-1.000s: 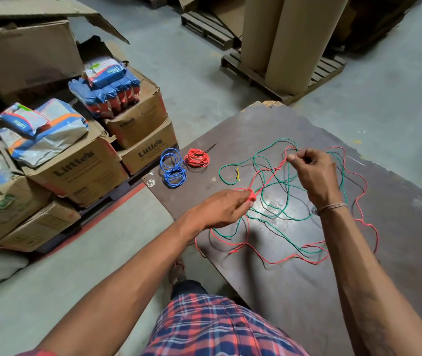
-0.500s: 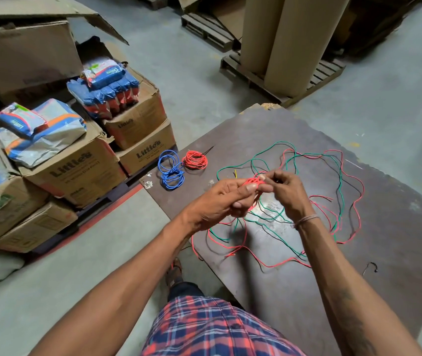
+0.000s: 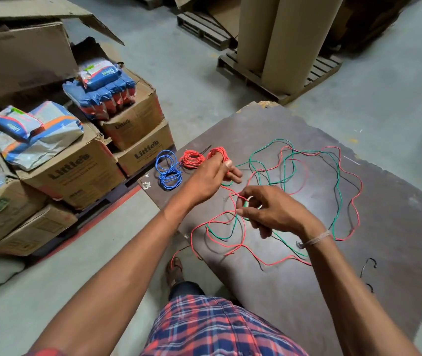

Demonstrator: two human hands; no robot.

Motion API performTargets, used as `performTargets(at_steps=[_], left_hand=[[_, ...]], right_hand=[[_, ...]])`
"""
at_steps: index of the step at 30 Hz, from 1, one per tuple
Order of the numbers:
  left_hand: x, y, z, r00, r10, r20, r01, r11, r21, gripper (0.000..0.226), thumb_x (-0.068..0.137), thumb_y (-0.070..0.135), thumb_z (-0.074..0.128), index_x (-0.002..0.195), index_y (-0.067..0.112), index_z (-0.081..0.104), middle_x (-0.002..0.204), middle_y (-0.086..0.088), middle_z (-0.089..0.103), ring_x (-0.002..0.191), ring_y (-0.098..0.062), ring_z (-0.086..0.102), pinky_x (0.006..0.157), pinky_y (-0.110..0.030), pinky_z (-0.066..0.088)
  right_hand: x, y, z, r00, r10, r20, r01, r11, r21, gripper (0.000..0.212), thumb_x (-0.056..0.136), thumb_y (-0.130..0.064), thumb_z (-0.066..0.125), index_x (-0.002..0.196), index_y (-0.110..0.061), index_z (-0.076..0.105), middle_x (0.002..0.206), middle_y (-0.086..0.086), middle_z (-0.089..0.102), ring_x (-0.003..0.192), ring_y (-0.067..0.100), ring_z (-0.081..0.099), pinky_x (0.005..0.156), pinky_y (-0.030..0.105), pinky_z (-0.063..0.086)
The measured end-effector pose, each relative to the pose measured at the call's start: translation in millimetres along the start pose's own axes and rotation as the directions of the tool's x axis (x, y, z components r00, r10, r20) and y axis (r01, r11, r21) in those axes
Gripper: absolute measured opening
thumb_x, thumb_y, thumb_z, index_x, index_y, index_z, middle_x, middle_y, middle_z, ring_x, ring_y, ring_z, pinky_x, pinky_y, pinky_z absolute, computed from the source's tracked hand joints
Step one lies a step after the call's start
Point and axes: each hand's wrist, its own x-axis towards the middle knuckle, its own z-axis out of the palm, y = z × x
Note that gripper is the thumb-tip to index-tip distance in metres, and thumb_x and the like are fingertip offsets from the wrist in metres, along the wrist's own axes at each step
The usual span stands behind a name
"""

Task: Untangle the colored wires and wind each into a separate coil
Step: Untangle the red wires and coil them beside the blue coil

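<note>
At frame centre, the left hand (image 3: 211,176) grips a red coil (image 3: 218,154); the right hand (image 3: 272,213) pinches red wire (image 3: 353,201) (green wire (image 3: 337,196) crossing), so pulling may tighten snags.

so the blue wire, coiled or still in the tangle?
Coiled. The blue wire lies as a loose bundle of loops on the board, beside a finished red coil, apart from the red and green tangle.

Dim soft light, wide-angle edge bending, slight blur
</note>
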Motion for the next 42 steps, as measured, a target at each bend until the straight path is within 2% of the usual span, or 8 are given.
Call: performTargets(at_steps=[5, 13, 19, 24, 28, 31, 35, 42], left_hand=[[-12.9, -12.8, -2.5, 0.991, -0.027, 0.128, -0.019, 0.938, 0.347, 0.032, 0.110, 0.030, 0.034, 0.091, 0.009, 0.047, 0.075, 0.005, 0.067, 0.063, -0.012, 0.062, 0.071, -0.032, 0.049], [-34.1, 4.6, 3.2, 0.931, -0.079, 0.357, 0.208, 0.917, -0.340, 0.048, 0.112, 0.024, 0.026, 0.129, -0.011, 0.055, 0.062, -0.006, 0.034, 0.053, -0.011, 0.034, 0.053, -0.023, 0.031], [-29.8, 14.8, 0.1, 0.937, 0.042, 0.346, 0.252, 0.604, -0.756, 0.054, 0.112, 0.025, 0.024, 0.135, -0.020, 0.045, 0.056, 0.005, 0.022, 0.045, -0.006, 0.020, 0.050, -0.027, 0.024], [-22.9, 17.1, -9.3, 0.963, 0.110, 0.245, 0.222, 0.190, -0.956, 0.055, 0.107, 0.032, 0.033, 0.135, -0.013, 0.046, 0.056, 0.007, 0.021, 0.044, -0.007, 0.018, 0.048, -0.020, 0.027], [-15.5, 11.0, -9.8, 0.993, 0.015, 0.117, 0.116, 0.032, -0.993, 0.055, 0.111, 0.032, 0.026, 0.134, -0.013, 0.045, 0.057, 0.007, 0.027, 0.045, -0.008, 0.021, 0.049, -0.018, 0.032], [-11.3, 6.8, -7.7, 0.995, -0.083, 0.049, 0.051, 0.018, -0.999, 0.055, 0.111, 0.034, 0.027, 0.133, -0.013, 0.046, 0.057, 0.007, 0.035, 0.042, -0.006, 0.030, 0.049, -0.018, 0.035], [-4.1, -1.1, -15.0, 0.971, -0.227, -0.076, -0.066, 0.053, -0.996, 0.053, 0.110, 0.031, 0.034, 0.135, -0.014, 0.044, 0.061, 0.009, 0.042, 0.045, -0.006, 0.035, 0.052, -0.019, 0.041], [9.6, -19.3, -12.1, 0.936, -0.300, -0.183, -0.111, 0.241, -0.964, 0.034, 0.110, 0.025, 0.036, 0.119, -0.004, 0.052, 0.098, -0.011, 0.072, 0.086, -0.017, 0.070, 0.094, -0.034, 0.055]], right_hand=[[2.9, 3.0, -34.9, 0.987, -0.053, -0.150, 0.046, 0.998, -0.052, 0.018, 0.094, -0.016, 0.073, 0.081, -0.006, 0.066, 0.054, -0.004, 0.061, 0.044, 0.010, 0.050, 0.045, 0.022, 0.041], [33.0, 21.4, -59.0, 0.881, -0.198, -0.430, 0.261, 0.961, 0.093, 0.011, 0.089, -0.017, 0.079, 0.088, -0.008, 0.074, 0.078, 0.001, 0.068, 0.074, 0.008, 0.060, 0.072, 0.022, 0.048], [57.2, 45.2, -21.6, 0.874, -0.075, -0.479, 0.160, 0.978, 0.138, 0.036, 0.096, -0.038, 0.070, 0.074, -0.010, 0.070, 0.056, 0.003, 0.048, 0.049, 0.012, 0.038, 0.047, 0.026, 0.030], [56.8, 45.7, 16.3, 0.883, -0.062, -0.466, 0.220, 0.930, 0.294, 0.038, 0.093, -0.032, 0.075, 0.070, -0.003, 0.066, 0.055, 0.007, 0.047, 0.048, 0.012, 0.037, 0.049, 0.024, 0.029], [52.9, 43.1, 23.9, 0.924, -0.080, -0.374, 0.198, 0.937, 0.287, 0.035, 0.078, -0.023, 0.089, 0.073, -0.003, 0.060, 0.057, -0.004, 0.048, 0.049, 0.004, 0.040, 0.051, 0.018, 0.034], [44.7, 36.8, 15.7, 0.982, -0.045, -0.183, 0.106, 0.936, 0.335, 0.035, 0.077, -0.019, 0.090, 0.071, -0.008, 0.058, 0.061, 0.004, 0.047, 0.048, 0.010, 0.038, 0.047, 0.020, 0.033], [36.3, 39.8, 8.6, 0.991, 0.097, 0.091, -0.089, 0.992, -0.093, 0.020, 0.081, -0.011, 0.086, 0.082, -0.002, 0.068, 0.067, 0.010, 0.069, 0.057, 0.024, 0.069, 0.054, 0.029, 0.051], [37.7, 25.3, 19.7, 0.963, -0.103, -0.249, -0.072, 0.792, -0.607, 0.036, 0.072, -0.043, 0.088, 0.071, -0.022, 0.059, 0.073, 0.000, 0.056, 0.069, 0.026, 0.050, 0.051, 0.029, 0.024]])
